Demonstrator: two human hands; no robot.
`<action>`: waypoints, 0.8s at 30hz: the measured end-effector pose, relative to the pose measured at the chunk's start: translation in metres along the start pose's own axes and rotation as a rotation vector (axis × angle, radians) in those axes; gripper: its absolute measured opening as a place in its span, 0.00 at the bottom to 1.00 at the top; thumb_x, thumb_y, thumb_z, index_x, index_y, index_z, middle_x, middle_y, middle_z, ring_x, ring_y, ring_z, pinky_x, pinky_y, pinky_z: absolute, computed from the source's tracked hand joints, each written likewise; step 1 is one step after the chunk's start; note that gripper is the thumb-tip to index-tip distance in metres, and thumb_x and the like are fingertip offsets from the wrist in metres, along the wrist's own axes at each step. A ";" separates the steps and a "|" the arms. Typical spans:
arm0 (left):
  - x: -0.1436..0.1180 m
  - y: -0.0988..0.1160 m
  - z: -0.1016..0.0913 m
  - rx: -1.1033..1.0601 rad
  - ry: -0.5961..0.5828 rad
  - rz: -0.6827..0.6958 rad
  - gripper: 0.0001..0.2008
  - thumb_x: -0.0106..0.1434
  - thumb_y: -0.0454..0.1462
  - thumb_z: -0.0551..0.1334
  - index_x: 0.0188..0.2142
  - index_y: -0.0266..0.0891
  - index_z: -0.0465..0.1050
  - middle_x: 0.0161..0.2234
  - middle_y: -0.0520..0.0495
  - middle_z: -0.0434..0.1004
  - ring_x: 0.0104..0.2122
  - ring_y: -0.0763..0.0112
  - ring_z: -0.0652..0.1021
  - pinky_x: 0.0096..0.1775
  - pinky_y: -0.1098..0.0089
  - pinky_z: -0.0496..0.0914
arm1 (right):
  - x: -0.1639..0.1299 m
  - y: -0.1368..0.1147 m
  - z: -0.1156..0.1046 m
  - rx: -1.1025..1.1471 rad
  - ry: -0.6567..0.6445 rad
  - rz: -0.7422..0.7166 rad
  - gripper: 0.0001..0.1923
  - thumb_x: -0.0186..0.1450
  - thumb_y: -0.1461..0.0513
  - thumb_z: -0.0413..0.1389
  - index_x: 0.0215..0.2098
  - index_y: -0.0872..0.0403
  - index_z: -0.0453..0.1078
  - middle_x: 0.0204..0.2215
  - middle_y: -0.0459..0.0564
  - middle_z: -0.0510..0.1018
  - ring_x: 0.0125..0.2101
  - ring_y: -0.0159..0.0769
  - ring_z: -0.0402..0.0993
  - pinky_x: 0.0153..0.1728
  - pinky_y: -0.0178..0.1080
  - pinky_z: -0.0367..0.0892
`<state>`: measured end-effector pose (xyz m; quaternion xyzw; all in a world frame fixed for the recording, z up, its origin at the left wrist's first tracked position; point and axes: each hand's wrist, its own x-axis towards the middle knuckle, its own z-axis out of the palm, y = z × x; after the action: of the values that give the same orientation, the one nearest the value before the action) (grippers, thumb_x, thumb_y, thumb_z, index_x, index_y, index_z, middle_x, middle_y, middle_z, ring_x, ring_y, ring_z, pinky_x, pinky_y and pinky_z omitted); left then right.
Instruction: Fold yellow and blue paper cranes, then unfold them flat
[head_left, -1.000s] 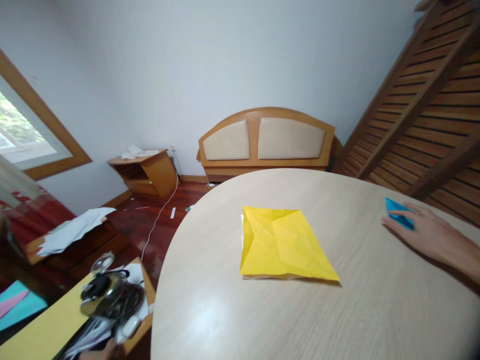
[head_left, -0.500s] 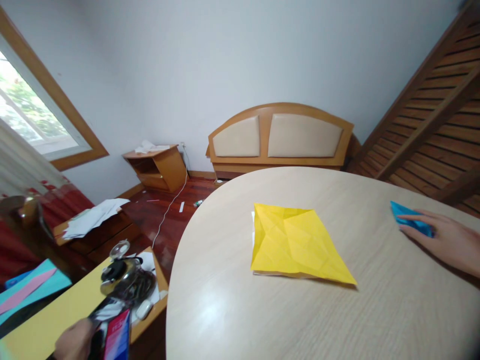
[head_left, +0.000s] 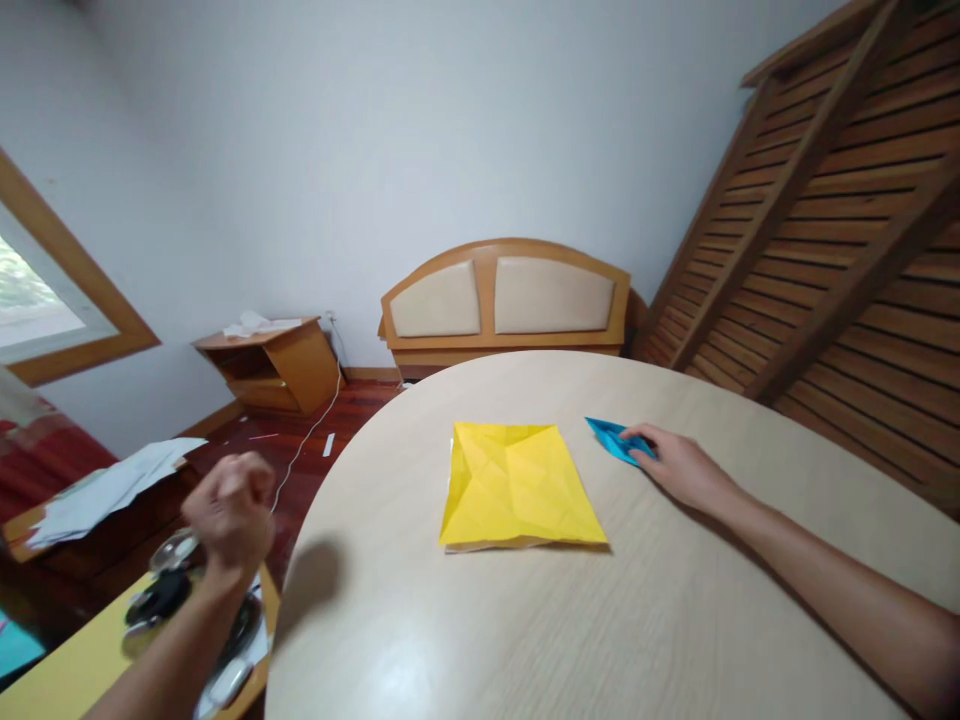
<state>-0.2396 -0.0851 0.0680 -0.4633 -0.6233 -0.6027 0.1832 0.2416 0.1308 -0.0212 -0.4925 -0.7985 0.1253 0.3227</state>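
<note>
Blue folded paper (head_left: 613, 439) lies right of the yellow creased sheet (head_left: 517, 486) on the round table (head_left: 675, 620); our right hand (head_left: 675, 468) presses flat fingers on it. Light, flimsy, slippery, we judge: pinch a folded edge. Our left hand (head_left: 229, 512) hovers clenched, empty as far as we see.

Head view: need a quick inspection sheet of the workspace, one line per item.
Surface: round pale wood-grain table, bare apart from two papers.
Job's things: creased yellow paper lies flat mid-table; small folded blue paper to its right, apart from it.
Clutter: side table at lower left carries dark gadgets; loose white papers behind it.
Hands: right hand rests on the table, fingertips on the blue paper; left hand is a raised fist off the table edge, contents not visible.
Cables: white cord runs across the floor.
Surroundings: headboard against the wall, small cabinet, slatted frame leaning right.
</note>
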 end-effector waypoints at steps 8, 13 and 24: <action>-0.083 0.129 0.167 -0.444 -0.967 -0.192 0.19 0.65 0.44 0.62 0.51 0.36 0.67 0.43 0.38 0.80 0.37 0.63 0.80 0.39 0.65 0.74 | -0.010 -0.105 0.012 0.200 0.037 -0.148 0.12 0.64 0.63 0.57 0.46 0.51 0.76 0.41 0.51 0.82 0.38 0.41 0.78 0.40 0.40 0.71; -0.107 0.129 0.180 -0.644 -1.004 -0.300 0.17 0.64 0.43 0.62 0.49 0.37 0.69 0.45 0.40 0.79 0.40 0.62 0.80 0.33 0.70 0.74 | -0.029 -0.130 0.020 0.218 0.062 -0.234 0.07 0.64 0.65 0.59 0.41 0.52 0.74 0.38 0.50 0.82 0.38 0.41 0.78 0.42 0.41 0.70; -0.111 0.126 0.166 -0.696 -1.145 -0.423 0.16 0.62 0.45 0.61 0.40 0.34 0.78 0.33 0.45 0.80 0.29 0.70 0.77 0.28 0.74 0.72 | -0.052 -0.127 0.021 0.468 0.086 -0.151 0.07 0.66 0.58 0.59 0.41 0.52 0.75 0.35 0.47 0.80 0.34 0.36 0.76 0.40 0.38 0.70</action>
<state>-0.0284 0.0087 0.0194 -0.6082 -0.4696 -0.4511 -0.4539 0.1551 0.0268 0.0081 -0.3481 -0.7677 0.2612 0.4703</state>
